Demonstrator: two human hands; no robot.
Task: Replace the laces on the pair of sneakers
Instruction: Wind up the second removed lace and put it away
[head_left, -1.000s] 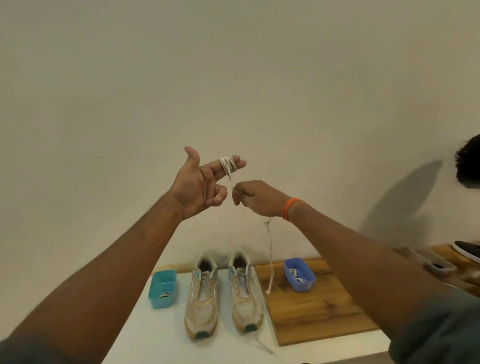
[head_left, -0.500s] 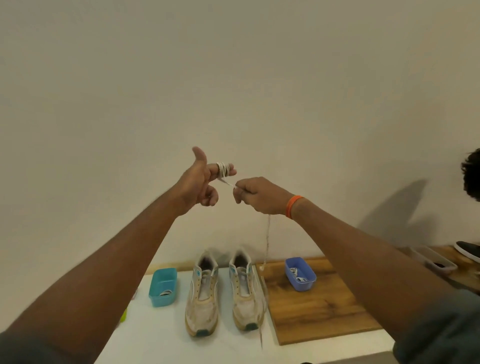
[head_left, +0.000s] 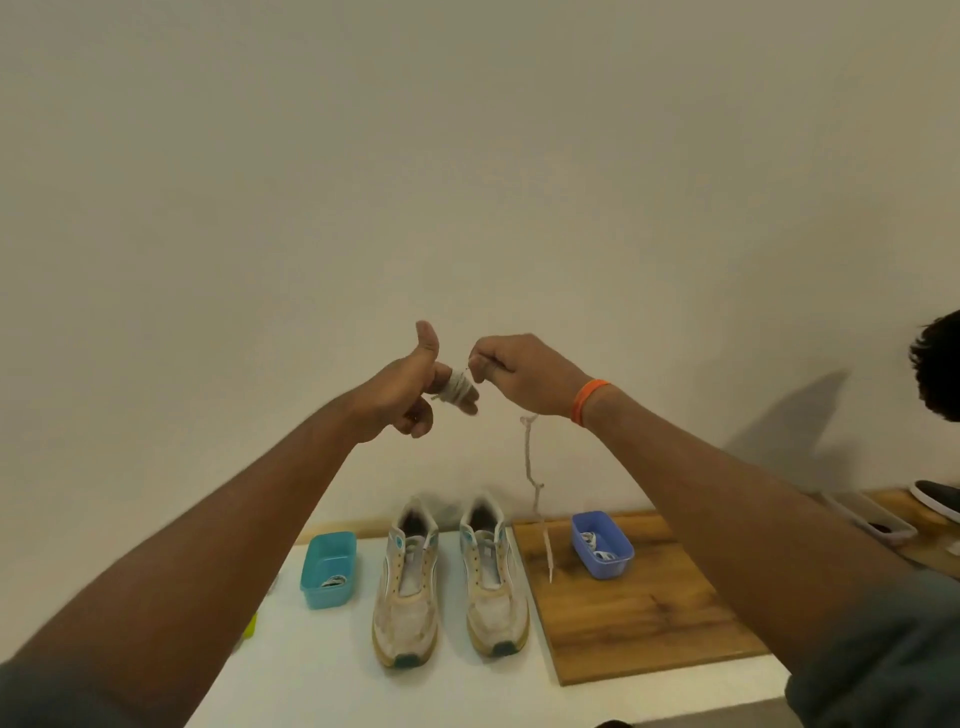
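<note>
A worn white lace is wound in a coil (head_left: 460, 387) round two outstretched fingers of my left hand (head_left: 408, 387). That hand's thumb points up and its other fingers are curled. My right hand (head_left: 519, 374), raised just right of the coil, pinches the lace. The loose tail (head_left: 532, 467) hangs from it down to above the wooden board. The two dirty white sneakers (head_left: 408, 577) (head_left: 493, 571) stand side by side on the white table (head_left: 322, 675), toes toward me. I see no laces in their eyelets.
A teal box (head_left: 330, 569) holding a lace stands left of the sneakers. A blue box (head_left: 602, 543) with laces sits on the wooden board (head_left: 639, 618) at the right. Another person's head (head_left: 937, 369) and a dark shoe (head_left: 937, 499) show at the right edge.
My right hand has circled up and over my left fingers, adding turns to the coil. The hanging tail has grown shorter and its end has lifted off the table. My left thumb now points up.
</note>
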